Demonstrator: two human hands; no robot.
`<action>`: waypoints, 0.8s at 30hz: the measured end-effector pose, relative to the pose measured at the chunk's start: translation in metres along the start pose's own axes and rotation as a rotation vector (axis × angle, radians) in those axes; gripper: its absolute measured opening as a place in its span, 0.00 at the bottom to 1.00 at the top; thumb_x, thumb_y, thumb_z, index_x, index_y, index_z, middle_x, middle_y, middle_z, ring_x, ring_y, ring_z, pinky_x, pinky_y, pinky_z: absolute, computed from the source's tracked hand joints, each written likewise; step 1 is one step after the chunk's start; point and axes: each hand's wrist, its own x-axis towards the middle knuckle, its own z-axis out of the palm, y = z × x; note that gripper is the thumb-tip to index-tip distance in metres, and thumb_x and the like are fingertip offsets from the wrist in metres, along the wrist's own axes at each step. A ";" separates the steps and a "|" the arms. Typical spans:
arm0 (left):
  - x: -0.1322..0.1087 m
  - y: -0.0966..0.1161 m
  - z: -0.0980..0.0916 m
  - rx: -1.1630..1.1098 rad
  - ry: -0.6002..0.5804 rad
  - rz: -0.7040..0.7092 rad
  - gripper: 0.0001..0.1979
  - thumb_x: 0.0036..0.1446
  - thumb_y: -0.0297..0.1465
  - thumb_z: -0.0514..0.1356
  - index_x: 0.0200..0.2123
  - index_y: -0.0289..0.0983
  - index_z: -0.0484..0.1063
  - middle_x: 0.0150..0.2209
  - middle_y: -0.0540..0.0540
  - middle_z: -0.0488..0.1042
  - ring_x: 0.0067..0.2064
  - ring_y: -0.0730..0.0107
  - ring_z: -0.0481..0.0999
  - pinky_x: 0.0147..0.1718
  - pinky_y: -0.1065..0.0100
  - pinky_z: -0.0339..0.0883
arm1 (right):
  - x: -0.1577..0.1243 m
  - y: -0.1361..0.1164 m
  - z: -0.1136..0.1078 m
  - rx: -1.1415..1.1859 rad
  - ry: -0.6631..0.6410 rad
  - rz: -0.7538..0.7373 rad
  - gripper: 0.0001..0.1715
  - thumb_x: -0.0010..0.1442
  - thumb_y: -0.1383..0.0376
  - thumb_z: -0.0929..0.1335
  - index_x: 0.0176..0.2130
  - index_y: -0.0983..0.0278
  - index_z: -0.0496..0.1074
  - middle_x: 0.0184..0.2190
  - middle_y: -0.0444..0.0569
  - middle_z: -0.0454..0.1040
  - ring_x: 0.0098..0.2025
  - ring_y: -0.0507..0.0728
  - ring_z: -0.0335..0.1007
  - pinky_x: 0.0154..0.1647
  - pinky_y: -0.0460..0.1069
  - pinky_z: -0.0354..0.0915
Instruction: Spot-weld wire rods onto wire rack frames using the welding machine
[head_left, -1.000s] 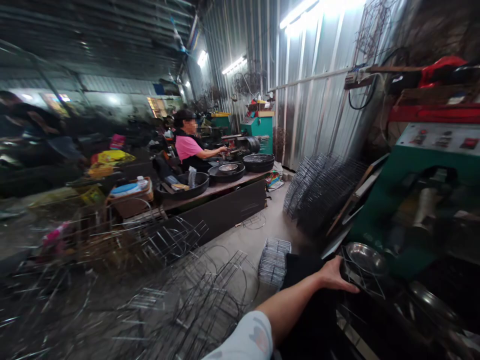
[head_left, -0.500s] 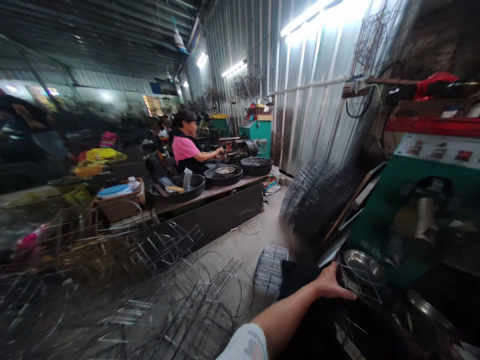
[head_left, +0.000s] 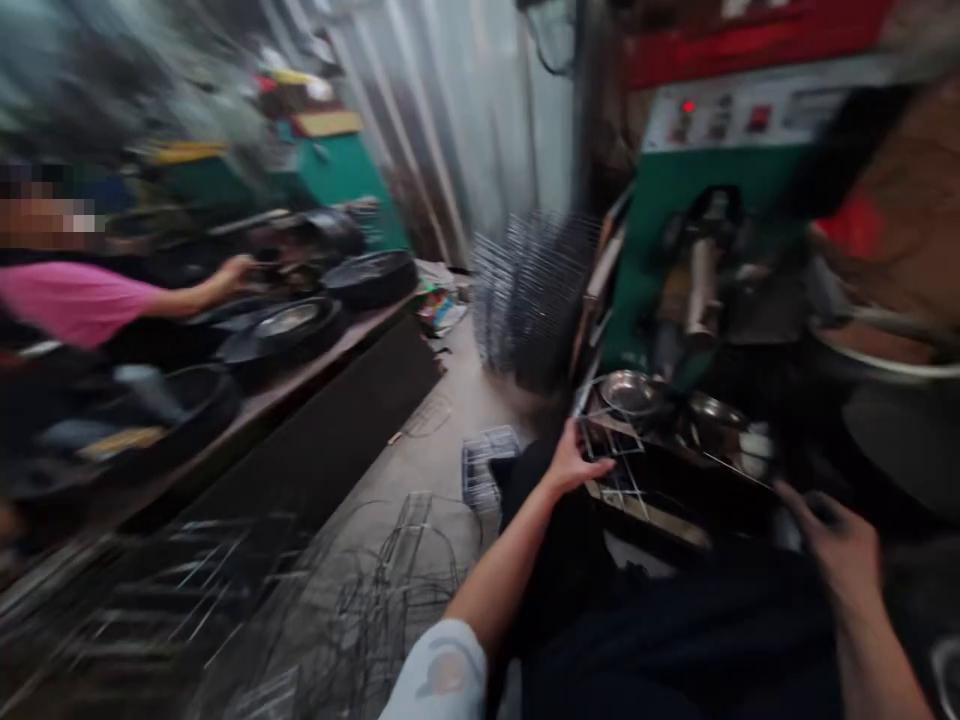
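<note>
My left hand [head_left: 571, 466] grips the edge of a thin metal wire frame [head_left: 616, 436] beside the bench, thumb stretched along it. Just beyond the frame sits a shiny metal bowl [head_left: 630, 393]. My right hand [head_left: 847, 550] is at the lower right, smeared by motion, its fingers pointing toward the bench edge. Whether it holds anything is unclear. Near its fingertips are a second metal bowl [head_left: 716, 420] and a small white object [head_left: 755, 448].
A green machine [head_left: 780, 190] with a control panel stands ahead. Stacked wire racks [head_left: 525, 300] lean by the metal wall. Loose wire frames [head_left: 405, 570] litter the floor. At left, a co-worker in pink [head_left: 82, 295] sits at a long bench [head_left: 330, 420] with black pans.
The view has swung right and down, so the machine and bench are more central. My right hand has come into view. My left hand still holds the wire frame.
</note>
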 end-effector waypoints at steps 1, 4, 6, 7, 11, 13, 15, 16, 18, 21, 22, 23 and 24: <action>0.003 -0.002 -0.001 -0.039 -0.030 0.006 0.40 0.47 0.48 0.74 0.56 0.38 0.61 0.51 0.42 0.74 0.54 0.50 0.78 0.55 0.45 0.75 | 0.004 0.002 0.000 -0.022 -0.030 0.049 0.32 0.50 0.37 0.74 0.16 0.57 0.67 0.14 0.45 0.60 0.17 0.54 0.55 0.20 0.53 0.53; 0.014 0.003 -0.010 -0.110 -0.082 0.021 0.45 0.44 0.51 0.73 0.58 0.40 0.57 0.54 0.41 0.70 0.59 0.49 0.74 0.65 0.41 0.65 | 0.025 -0.013 0.000 0.021 -0.079 0.020 0.34 0.54 0.36 0.72 0.19 0.59 0.64 0.16 0.41 0.57 0.20 0.53 0.54 0.21 0.50 0.53; 0.019 0.015 -0.017 -0.113 -0.111 0.060 0.46 0.45 0.49 0.74 0.59 0.41 0.55 0.56 0.41 0.68 0.63 0.48 0.71 0.68 0.41 0.60 | 0.041 -0.033 0.002 0.034 -0.095 -0.071 0.34 0.56 0.36 0.71 0.21 0.60 0.64 0.18 0.41 0.58 0.22 0.52 0.54 0.24 0.49 0.54; 0.021 0.023 -0.020 -0.104 -0.126 0.097 0.46 0.45 0.47 0.74 0.61 0.41 0.54 0.57 0.40 0.67 0.64 0.48 0.70 0.69 0.41 0.59 | 0.049 -0.043 0.003 0.032 -0.098 -0.121 0.34 0.57 0.37 0.71 0.21 0.60 0.64 0.20 0.41 0.58 0.24 0.52 0.55 0.26 0.49 0.54; 0.027 0.048 -0.024 -0.038 -0.179 0.239 0.46 0.48 0.40 0.73 0.65 0.43 0.52 0.60 0.39 0.65 0.65 0.47 0.69 0.69 0.39 0.58 | 0.075 -0.073 0.014 0.040 -0.120 -0.251 0.34 0.59 0.38 0.72 0.22 0.61 0.64 0.23 0.42 0.61 0.28 0.53 0.57 0.31 0.50 0.55; 0.031 0.052 -0.024 -0.025 -0.210 0.276 0.49 0.46 0.38 0.74 0.66 0.43 0.52 0.60 0.38 0.64 0.65 0.45 0.69 0.68 0.37 0.59 | 0.083 -0.082 0.020 0.061 -0.140 -0.275 0.33 0.60 0.41 0.73 0.22 0.61 0.63 0.24 0.43 0.62 0.29 0.53 0.57 0.32 0.50 0.55; 0.036 0.052 -0.022 -0.029 -0.243 0.304 0.51 0.44 0.35 0.75 0.67 0.43 0.51 0.60 0.37 0.64 0.65 0.44 0.69 0.67 0.36 0.60 | 0.089 -0.089 0.025 0.099 -0.162 -0.284 0.32 0.60 0.44 0.74 0.21 0.61 0.63 0.23 0.42 0.62 0.29 0.54 0.57 0.33 0.51 0.55; 0.039 0.051 -0.022 -0.032 -0.259 0.315 0.52 0.43 0.33 0.75 0.67 0.43 0.51 0.61 0.36 0.63 0.65 0.44 0.69 0.67 0.36 0.60 | 0.091 -0.092 0.027 0.122 -0.173 -0.283 0.31 0.60 0.45 0.74 0.21 0.61 0.63 0.23 0.42 0.62 0.29 0.54 0.57 0.33 0.51 0.55; 0.043 0.048 -0.020 -0.025 -0.285 0.328 0.53 0.43 0.31 0.74 0.68 0.44 0.50 0.61 0.35 0.62 0.65 0.44 0.69 0.67 0.37 0.61 | 0.093 -0.098 0.028 0.164 -0.192 -0.275 0.30 0.60 0.47 0.75 0.21 0.61 0.64 0.22 0.42 0.62 0.29 0.54 0.57 0.34 0.51 0.55; 0.049 0.041 -0.017 0.012 -0.309 0.333 0.55 0.44 0.31 0.74 0.70 0.45 0.48 0.63 0.35 0.60 0.65 0.42 0.69 0.67 0.36 0.62 | 0.095 -0.101 0.029 0.198 -0.218 -0.252 0.29 0.60 0.48 0.75 0.21 0.61 0.64 0.22 0.42 0.62 0.29 0.55 0.57 0.34 0.51 0.54; 0.051 0.038 -0.016 0.030 -0.311 0.327 0.55 0.44 0.31 0.74 0.70 0.45 0.47 0.64 0.34 0.59 0.66 0.41 0.69 0.67 0.36 0.62 | 0.097 -0.100 0.030 0.208 -0.218 -0.244 0.29 0.60 0.49 0.75 0.21 0.61 0.63 0.22 0.42 0.61 0.29 0.55 0.57 0.34 0.51 0.54; 0.053 0.035 -0.015 0.049 -0.312 0.321 0.56 0.44 0.31 0.74 0.71 0.45 0.47 0.64 0.34 0.58 0.66 0.41 0.69 0.67 0.36 0.63 | 0.098 -0.098 0.031 0.217 -0.214 -0.238 0.29 0.60 0.49 0.76 0.21 0.61 0.63 0.23 0.42 0.61 0.29 0.54 0.56 0.34 0.51 0.53; 0.054 0.031 -0.014 0.068 -0.312 0.314 0.56 0.44 0.31 0.74 0.71 0.44 0.46 0.65 0.34 0.58 0.66 0.41 0.69 0.67 0.36 0.63 | 0.100 -0.095 0.033 0.222 -0.208 -0.234 0.29 0.59 0.48 0.76 0.21 0.61 0.63 0.23 0.42 0.60 0.29 0.54 0.56 0.34 0.51 0.53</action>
